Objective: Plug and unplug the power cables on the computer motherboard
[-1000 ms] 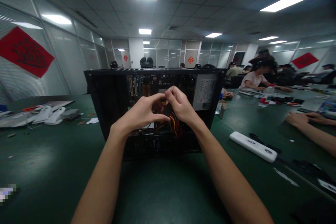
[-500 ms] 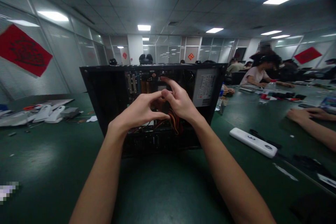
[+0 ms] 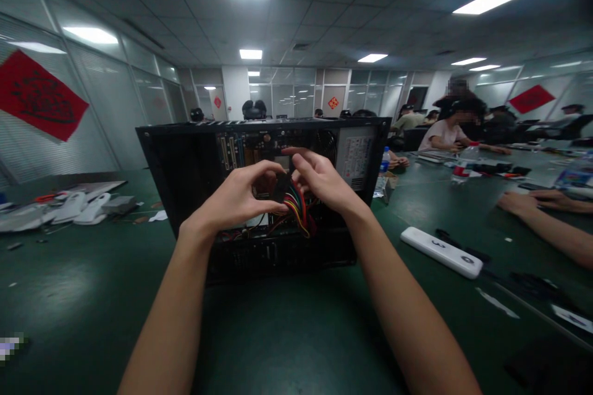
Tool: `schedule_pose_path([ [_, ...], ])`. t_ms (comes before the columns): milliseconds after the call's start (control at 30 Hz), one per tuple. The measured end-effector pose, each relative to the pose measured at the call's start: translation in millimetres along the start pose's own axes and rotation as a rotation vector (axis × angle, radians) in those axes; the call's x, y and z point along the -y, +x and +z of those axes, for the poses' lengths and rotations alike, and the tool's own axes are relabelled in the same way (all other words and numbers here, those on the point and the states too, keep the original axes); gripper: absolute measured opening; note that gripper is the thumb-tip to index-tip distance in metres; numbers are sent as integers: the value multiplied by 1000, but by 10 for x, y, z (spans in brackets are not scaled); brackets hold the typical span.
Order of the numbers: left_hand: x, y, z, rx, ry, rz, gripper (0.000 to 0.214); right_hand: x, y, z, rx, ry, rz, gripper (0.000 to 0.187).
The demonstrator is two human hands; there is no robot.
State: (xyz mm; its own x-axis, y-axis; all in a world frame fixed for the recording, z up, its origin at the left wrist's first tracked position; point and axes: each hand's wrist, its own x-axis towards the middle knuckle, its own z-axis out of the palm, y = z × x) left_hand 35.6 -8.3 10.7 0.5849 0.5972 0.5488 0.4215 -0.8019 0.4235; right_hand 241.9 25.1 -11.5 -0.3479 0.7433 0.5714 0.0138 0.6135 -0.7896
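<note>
An open black computer case (image 3: 160,179) stands in front of me on the green table (image 3: 259,327), its inside facing me. My left hand (image 3: 234,194) grips a black power connector (image 3: 280,187) by its ends, between thumb and fingers. From the connector a bundle of red, yellow, black and other coloured wires (image 3: 299,213) hangs down in a loop. My right hand (image 3: 322,182) is closed at the connector's right side, its index finger stretched above; its lower fingertips are partly hidden. Behind the hands are the motherboard slots (image 3: 230,151) and the silver power supply (image 3: 356,157).
A white bar-shaped device (image 3: 440,252) marked 3 lies to the right, near dark cables (image 3: 537,290). A bottle (image 3: 463,163) and another person's hands (image 3: 523,203) are farther right. White plastic parts (image 3: 90,208) and a grey box (image 3: 119,204) lie on the left.
The black connector and its wires have turned into clearer view between my hands. My right hand has shifted slightly lower, its index finger less raised. The view has tilted slightly upward.
</note>
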Motion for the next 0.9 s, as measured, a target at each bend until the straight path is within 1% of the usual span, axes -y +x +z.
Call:
schedule_pose_path([
  [100, 33, -10, -24, -23, 15, -12, 58, 61, -34, -55, 53, 62, 27, 54],
  [267, 56, 8, -12, -35, 61, -14, 57, 98, -60, -70, 95, 3, 6, 48],
  [433, 45, 12, 4, 2, 74, -46, 57, 117, -62, -54, 84, -33, 5, 48],
  [600, 56, 17, 18, 35, 35, -31, 61, 146, -66, -58, 81, -54, -14, 49],
  [733, 71, 25, 34, 35, -4, -26, 60, 137, -58, -57, 61, -83, -24, 46],
  [900, 61, 36, 51, 23, 23, -26, 60, 125, -56, -52, 42, -120, -54, 41],
])
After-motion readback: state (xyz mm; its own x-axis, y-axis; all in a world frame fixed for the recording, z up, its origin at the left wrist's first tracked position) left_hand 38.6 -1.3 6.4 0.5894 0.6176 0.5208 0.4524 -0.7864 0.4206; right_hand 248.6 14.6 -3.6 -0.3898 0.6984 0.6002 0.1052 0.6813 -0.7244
